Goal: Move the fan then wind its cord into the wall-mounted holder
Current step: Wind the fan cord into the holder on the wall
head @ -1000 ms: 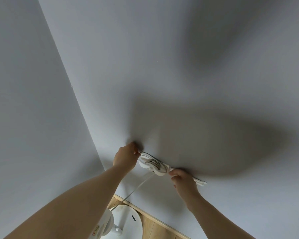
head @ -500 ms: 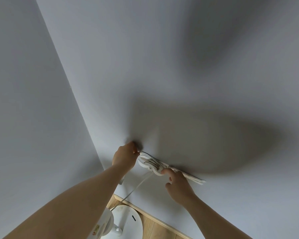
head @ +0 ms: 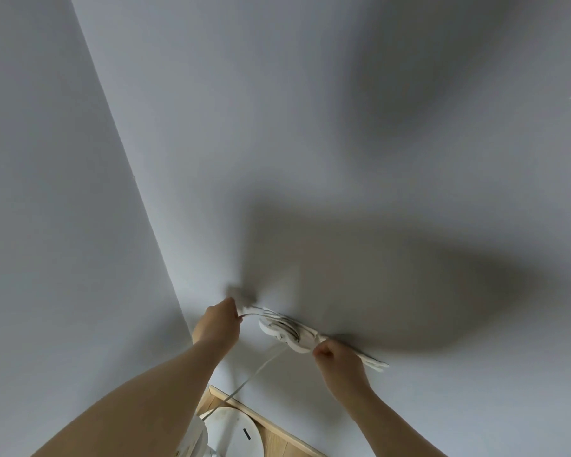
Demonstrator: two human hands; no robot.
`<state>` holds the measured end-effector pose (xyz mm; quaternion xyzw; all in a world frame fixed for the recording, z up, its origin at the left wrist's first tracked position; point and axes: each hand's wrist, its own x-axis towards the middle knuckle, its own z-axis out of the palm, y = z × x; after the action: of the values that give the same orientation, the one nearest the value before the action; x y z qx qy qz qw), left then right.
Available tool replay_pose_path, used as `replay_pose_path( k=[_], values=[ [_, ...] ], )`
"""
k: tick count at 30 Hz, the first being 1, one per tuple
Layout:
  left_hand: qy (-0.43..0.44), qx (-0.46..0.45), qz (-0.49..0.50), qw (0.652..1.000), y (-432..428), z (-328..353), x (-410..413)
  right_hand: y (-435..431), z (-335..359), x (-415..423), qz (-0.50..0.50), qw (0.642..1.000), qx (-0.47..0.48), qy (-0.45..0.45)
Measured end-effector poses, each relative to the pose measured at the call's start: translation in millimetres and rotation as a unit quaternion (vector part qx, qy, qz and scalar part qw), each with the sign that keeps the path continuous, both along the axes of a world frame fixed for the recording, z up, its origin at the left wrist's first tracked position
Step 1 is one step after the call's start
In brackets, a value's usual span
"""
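Left hand (head: 216,326) pinches the cord (head: 260,365) taut beside the holder (head: 299,345) on the wall, so loops seat; right hand (head: 338,361) grips the holder's other end (steadying it, probably); fan (head: 226,430) stands below.

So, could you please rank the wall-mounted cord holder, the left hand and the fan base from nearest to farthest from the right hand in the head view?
1. The cord holder, on the wall, right at the right hand's fingertips.
2. The left hand, across the holder, gripping the cord.
3. The fan base, down on the floor, well below both hands.
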<state>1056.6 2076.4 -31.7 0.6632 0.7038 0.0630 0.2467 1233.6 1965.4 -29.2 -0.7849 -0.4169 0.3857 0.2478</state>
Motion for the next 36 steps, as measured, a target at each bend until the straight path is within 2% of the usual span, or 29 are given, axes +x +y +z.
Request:
replay_pose_path(
  k=[5,9,14,17,20,22,24,27,31,34,36],
  values=[
    [-0.054,-0.063,0.029,0.996,-8,-20,10,-6,-13,-3,0.009,0.997,-0.046,0.067],
    [-0.138,-0.14,0.07,0.978,-24,-42,28,-7,-23,-4,0.01,0.994,-0.071,0.078],
    [-0.217,-0.197,0.107,0.95,-45,-36,48,-6,-28,-8,0.062,0.989,-0.114,0.064],
    [-0.281,-0.254,0.135,0.915,-43,-26,49,-2,-31,-13,0.069,0.985,-0.126,0.1],
    [-0.353,-0.313,0.179,0.864,-45,-16,51,5,-37,-21,0.092,0.977,-0.138,0.132],
    [-0.399,-0.342,0.202,0.826,-47,-12,51,9,-40,-27,0.092,0.972,-0.121,0.182],
    [-0.435,-0.365,0.211,0.796,-48,-8,48,14,-40,-32,0.08,0.974,-0.099,0.186],
    [-0.461,-0.377,0.204,0.777,-49,-5,43,16,-36,-25,0.049,0.978,-0.103,0.177],
    [-0.47,-0.387,0.205,0.767,-50,0,40,11,-28,-18,0.061,0.979,-0.125,0.148],
    [-0.421,-0.356,0.171,0.816,-47,5,36,12,-29,-15,0.086,0.99,-0.09,0.067],
    [-0.408,-0.305,0.193,0.839,-41,8,33,13,-27,-12,0.084,0.993,-0.075,0.023]
  ],
)
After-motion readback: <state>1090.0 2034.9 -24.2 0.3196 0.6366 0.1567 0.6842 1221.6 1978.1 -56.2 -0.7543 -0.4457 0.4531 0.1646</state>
